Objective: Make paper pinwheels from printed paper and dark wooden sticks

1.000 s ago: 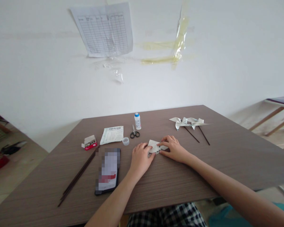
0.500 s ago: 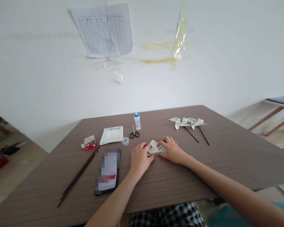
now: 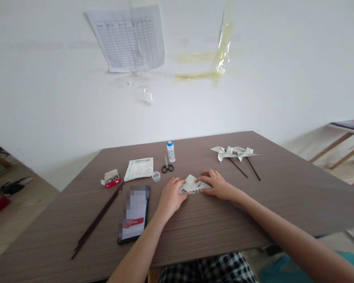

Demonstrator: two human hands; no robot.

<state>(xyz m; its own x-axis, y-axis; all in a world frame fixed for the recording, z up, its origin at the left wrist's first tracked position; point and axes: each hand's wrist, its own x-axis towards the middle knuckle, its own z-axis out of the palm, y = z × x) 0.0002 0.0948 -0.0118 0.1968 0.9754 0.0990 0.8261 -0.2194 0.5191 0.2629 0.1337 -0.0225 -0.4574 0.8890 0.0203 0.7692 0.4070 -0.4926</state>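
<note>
A small piece of printed paper (image 3: pixel 192 185), apparently folded to a triangle with its point away from me, lies flat on the table. My left hand (image 3: pixel 173 195) grips its left corner, thumb at the near edge and fingers over the top. At the right corner, my right hand (image 3: pixel 218 185) holds it the same way, fingers curved and thumb on the near edge. Both hands partly cover the corners. Beyond the left hand are black-handled scissors (image 3: pixel 167 168) and a small clear plastic cup (image 3: pixel 156 176).
A blue-capped white bottle (image 3: pixel 171 152) stands behind the scissors. To the left lie a printed paper sheet (image 3: pixel 139 169), an open red-and-white box (image 3: pixel 111 179), dark sticks (image 3: pixel 97 222) and a phone (image 3: pixel 134 214). Two paper pinwheels (image 3: pixel 235 153) on sticks lie at the back right.
My hands have moved apart along the paper's near edge, left hand leftward and right thumb rightward. More of the paper now shows between them.
</note>
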